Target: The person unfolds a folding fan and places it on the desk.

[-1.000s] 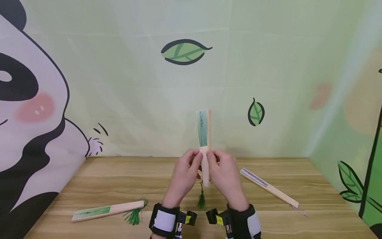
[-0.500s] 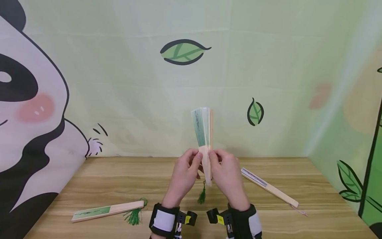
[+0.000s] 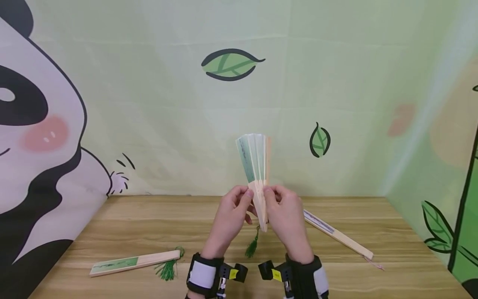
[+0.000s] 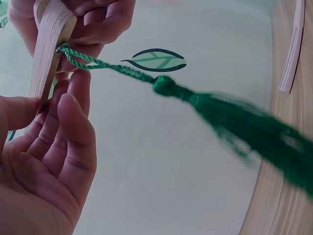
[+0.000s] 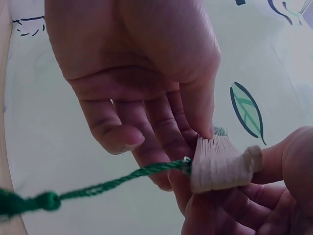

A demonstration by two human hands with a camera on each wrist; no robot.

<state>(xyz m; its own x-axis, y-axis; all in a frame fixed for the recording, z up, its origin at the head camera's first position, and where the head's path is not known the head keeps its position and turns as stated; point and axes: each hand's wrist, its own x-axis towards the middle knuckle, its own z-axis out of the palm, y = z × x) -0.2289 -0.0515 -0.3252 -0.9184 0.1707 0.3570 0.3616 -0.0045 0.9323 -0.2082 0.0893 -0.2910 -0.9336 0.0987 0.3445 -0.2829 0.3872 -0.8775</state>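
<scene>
Both hands hold a partly spread folding fan (image 3: 254, 162) upright above the table. It has a green printed leaf and pale wooden ribs. My left hand (image 3: 231, 216) pinches its left guard between thumb and fingers, while my right hand (image 3: 286, 216) pinches the right side. From the fan's pivot end hangs a green tassel (image 3: 252, 246). Close up in the left wrist view, the stacked ribs (image 4: 51, 36) and the cord's loop at the pivot show. In the right wrist view the ribs' bottom end (image 5: 220, 169) lies between both hands.
A closed green folding fan (image 3: 123, 265) with a green tassel lies on the wooden table (image 3: 149, 220) at left. Another closed fan (image 3: 337, 234), with a purplish print and pink cord, lies at right, partly behind the right hand. A printed backdrop (image 3: 168, 124) stands behind.
The fan has gone from nearly folded to partly spread, its left guard tilting left and more pleats showing. The right hand has shifted slightly right. The tassel has swung a little.
</scene>
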